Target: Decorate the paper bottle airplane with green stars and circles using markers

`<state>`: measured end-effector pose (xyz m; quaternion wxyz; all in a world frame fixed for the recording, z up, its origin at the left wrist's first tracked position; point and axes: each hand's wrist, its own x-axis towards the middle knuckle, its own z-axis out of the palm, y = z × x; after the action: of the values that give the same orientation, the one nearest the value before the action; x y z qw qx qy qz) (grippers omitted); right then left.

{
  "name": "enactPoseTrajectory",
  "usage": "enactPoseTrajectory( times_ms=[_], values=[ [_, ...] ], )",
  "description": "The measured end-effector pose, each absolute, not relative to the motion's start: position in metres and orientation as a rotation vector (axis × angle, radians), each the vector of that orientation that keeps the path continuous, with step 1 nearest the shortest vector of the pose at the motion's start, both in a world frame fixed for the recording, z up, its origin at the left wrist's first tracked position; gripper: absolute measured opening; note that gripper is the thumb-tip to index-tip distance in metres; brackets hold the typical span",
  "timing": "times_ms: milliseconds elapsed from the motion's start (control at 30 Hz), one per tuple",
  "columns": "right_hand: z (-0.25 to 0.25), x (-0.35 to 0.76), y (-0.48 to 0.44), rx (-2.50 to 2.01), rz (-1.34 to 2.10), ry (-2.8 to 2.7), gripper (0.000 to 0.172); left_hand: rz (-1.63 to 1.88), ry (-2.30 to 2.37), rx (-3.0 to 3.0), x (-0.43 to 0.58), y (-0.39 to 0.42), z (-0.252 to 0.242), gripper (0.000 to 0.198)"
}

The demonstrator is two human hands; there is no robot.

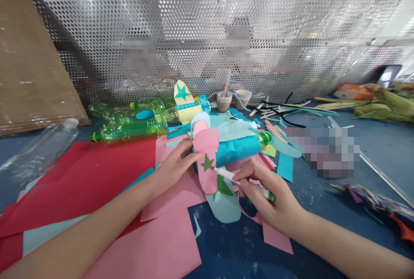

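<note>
A paper-covered bottle plane (pixel 236 148) lies on the blue table, wrapped in teal paper with a pink wing (pixel 207 158) bearing a green star. My left hand (pixel 176 163) rests on the pink wing's left side, fingers bent and pressing it down. My right hand (pixel 271 199) is closed round a white marker with a green cap (pixel 246 183); its tip touches the wing by the green star. A light blue wing (pixel 226 205) sticks out below.
Red paper (pixel 93 175) and pink paper sheets (pixel 161 244) cover the table's left. Green plastic bottles (pixel 129 126) and a second plane with a yellow tail (pixel 184 102) lie behind. Two small cups (pixel 233 99), sticks, a clear bottle (pixel 39 154), cardboard (pixel 29 59) and a glue gun (pixel 381 208) surround.
</note>
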<state>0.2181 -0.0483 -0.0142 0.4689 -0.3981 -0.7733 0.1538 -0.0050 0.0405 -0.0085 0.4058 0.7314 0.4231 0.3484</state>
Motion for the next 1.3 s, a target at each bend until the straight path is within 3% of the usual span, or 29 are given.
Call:
enactPoseTrajectory(
  times_ms=[767,1300],
  values=[
    [-0.0137,0.2174,-0.047,-0.951,0.366,-1.903,0.016,0.875,1.044,1.832,-0.0056,0.0397,-0.006,0.029],
    [-0.0137,0.2178,-0.0484,-0.901,0.369,-1.884,0.015,0.851,1.073,1.797,-0.005,0.039,-0.0059,0.039]
  ],
)
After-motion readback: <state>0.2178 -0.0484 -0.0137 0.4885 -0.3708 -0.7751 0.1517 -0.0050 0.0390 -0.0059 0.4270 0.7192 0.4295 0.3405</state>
